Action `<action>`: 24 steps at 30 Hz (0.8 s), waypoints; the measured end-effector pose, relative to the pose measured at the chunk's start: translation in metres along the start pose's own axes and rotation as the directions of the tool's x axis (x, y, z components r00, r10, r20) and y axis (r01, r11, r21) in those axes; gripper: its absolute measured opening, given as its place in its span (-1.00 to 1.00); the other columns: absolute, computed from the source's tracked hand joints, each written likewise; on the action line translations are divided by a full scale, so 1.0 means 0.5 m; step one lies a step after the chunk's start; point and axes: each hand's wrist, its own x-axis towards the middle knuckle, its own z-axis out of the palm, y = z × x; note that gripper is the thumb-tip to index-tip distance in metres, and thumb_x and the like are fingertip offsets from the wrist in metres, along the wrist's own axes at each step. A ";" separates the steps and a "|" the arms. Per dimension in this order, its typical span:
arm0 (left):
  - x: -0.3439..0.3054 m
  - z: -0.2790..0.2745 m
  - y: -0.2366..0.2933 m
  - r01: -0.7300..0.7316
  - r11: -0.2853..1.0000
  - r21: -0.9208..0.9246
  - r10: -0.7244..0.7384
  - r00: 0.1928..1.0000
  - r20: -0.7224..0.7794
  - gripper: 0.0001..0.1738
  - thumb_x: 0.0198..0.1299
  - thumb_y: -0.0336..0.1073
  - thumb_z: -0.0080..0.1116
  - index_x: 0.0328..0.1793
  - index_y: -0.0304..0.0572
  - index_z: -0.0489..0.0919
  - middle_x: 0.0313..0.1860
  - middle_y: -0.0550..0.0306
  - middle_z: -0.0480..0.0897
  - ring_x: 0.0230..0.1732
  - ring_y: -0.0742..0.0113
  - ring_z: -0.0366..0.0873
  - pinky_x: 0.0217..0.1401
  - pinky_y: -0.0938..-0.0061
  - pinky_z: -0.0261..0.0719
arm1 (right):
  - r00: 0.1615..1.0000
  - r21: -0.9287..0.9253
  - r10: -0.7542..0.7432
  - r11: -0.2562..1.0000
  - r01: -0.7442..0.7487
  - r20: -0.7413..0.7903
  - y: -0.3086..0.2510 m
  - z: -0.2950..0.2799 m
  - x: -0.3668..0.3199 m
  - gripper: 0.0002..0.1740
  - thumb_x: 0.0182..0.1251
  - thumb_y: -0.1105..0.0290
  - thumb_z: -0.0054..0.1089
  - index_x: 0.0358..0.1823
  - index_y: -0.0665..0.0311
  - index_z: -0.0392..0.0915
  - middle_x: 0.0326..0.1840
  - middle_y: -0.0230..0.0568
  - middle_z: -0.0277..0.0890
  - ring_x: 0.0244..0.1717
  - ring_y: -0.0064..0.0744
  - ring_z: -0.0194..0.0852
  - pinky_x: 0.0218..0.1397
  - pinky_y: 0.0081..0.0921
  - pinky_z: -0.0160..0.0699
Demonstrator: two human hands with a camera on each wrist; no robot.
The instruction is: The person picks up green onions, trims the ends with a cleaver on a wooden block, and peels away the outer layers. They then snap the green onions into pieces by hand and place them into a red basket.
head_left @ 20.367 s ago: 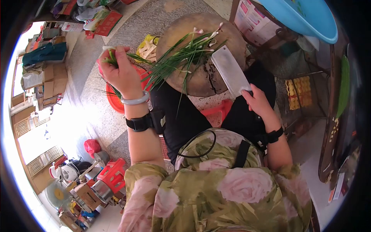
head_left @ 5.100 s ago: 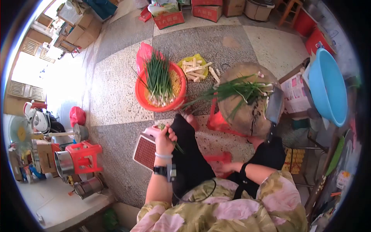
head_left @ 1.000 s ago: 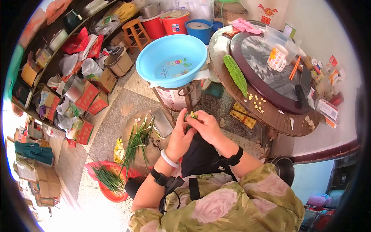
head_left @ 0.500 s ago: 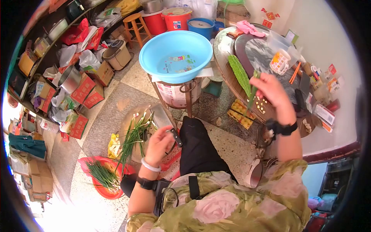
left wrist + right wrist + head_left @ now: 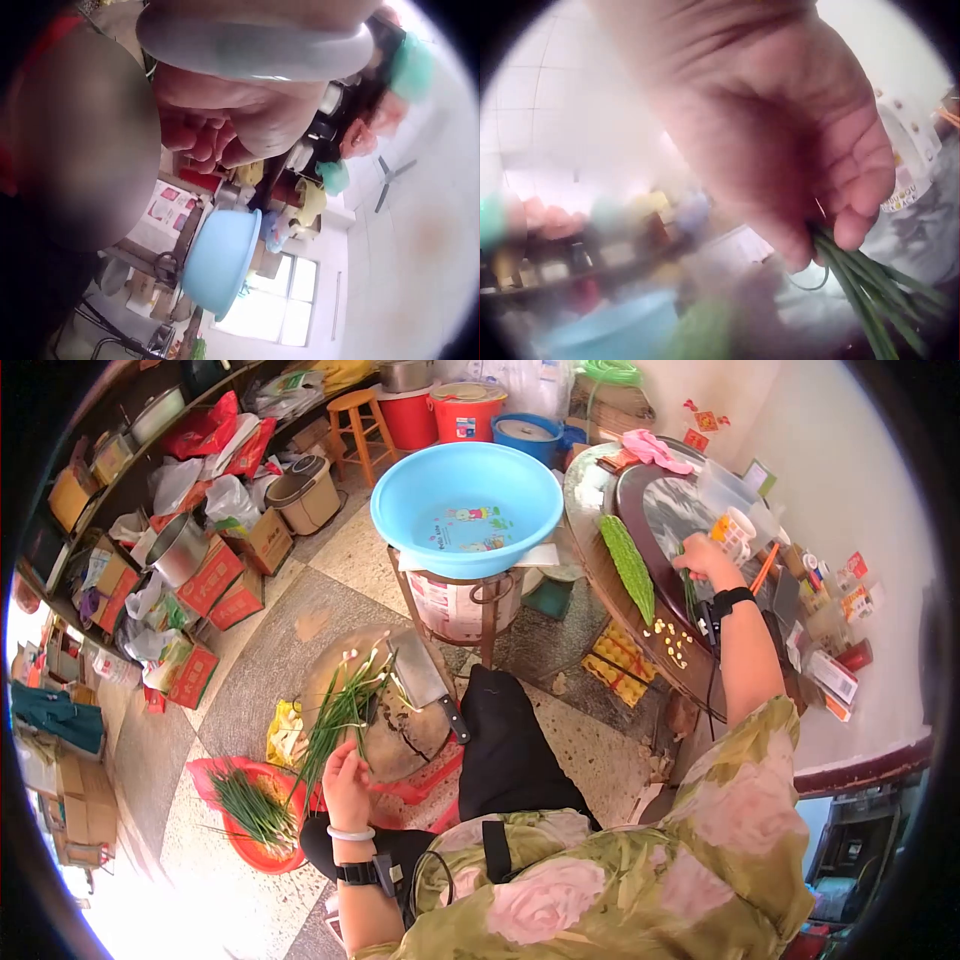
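Near the wall (image 5: 850,480) sits a cluttered desk (image 5: 592,488); above it, the right hand (image 5: 710,560) pinches green stalks (image 5: 859,274) beside a mug (image 5: 735,532) that a careless turn could topple. Whether the left hand (image 5: 348,790), by the scallions (image 5: 345,705), grips anything is unclear.

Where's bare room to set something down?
There's bare floor between the board and the cartons. The board has a cracked bare patch between the onions and the cleaver handle. The table is crowded around the mug, tub and chopsticks; the right hand holds greens there.
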 end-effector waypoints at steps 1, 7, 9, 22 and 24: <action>-0.003 -0.011 0.000 0.001 1.000 -0.002 -0.001 1.000 -0.006 -0.78 0.32 -0.35 0.01 0.06 -0.19 0.48 -0.50 0.27 0.48 -0.60 0.54 0.36 -0.59 0.66 0.28 | 1.000 -0.010 0.002 1.000 -0.002 0.011 0.000 0.004 0.007 -0.68 0.06 0.29 0.32 -0.44 0.44 0.47 -0.74 -0.24 0.42 -0.80 -0.45 0.39 -0.76 -0.45 0.35; 0.002 -0.055 -0.018 0.011 0.994 -0.105 -0.025 0.991 -0.134 -0.78 0.32 -0.36 -0.01 0.05 -0.20 0.48 -0.48 0.25 0.44 -0.60 0.50 0.32 -0.59 0.63 0.29 | 0.998 0.100 -0.039 0.994 0.043 -0.039 0.022 -0.004 0.004 -0.70 0.09 0.28 0.31 -0.34 0.42 0.55 -0.74 -0.27 0.41 -0.81 -0.51 0.35 -0.73 -0.48 0.32; 0.004 -0.060 -0.023 0.011 0.994 -0.111 -0.026 0.990 -0.140 -0.78 0.31 -0.35 0.00 0.05 -0.20 0.48 -0.49 0.25 0.44 -0.60 0.50 0.32 -0.58 0.63 0.29 | 0.993 0.101 -0.078 0.991 0.087 -0.090 0.007 -0.019 -0.027 -0.71 0.11 0.28 0.30 -0.31 0.40 0.56 -0.67 -0.24 0.46 -0.72 -0.48 0.41 -0.62 -0.47 0.38; 0.039 -0.097 -0.085 -0.061 0.997 -0.045 0.052 0.981 -0.186 -0.81 0.27 -0.33 0.09 -0.03 -0.19 0.51 -0.48 0.27 0.49 -0.57 0.53 0.37 -0.57 0.65 0.30 | 0.719 0.125 -0.676 0.737 0.664 0.161 -0.290 0.174 -0.396 -0.69 0.14 0.28 0.28 -0.14 0.29 0.56 -0.33 -0.12 0.55 -0.36 -0.23 0.54 -0.25 -0.39 0.49; 0.036 -0.093 -0.089 -0.061 0.997 -0.052 0.050 0.981 -0.189 -0.82 0.28 -0.32 0.08 -0.05 -0.19 0.52 -0.49 0.28 0.50 -0.59 0.56 0.37 -0.59 0.68 0.31 | 0.609 0.147 -0.745 0.657 0.739 0.271 -0.314 0.282 -0.394 -0.66 0.12 0.22 0.28 -0.13 0.26 0.57 -0.29 -0.12 0.56 -0.24 -0.13 0.57 -0.17 -0.30 0.52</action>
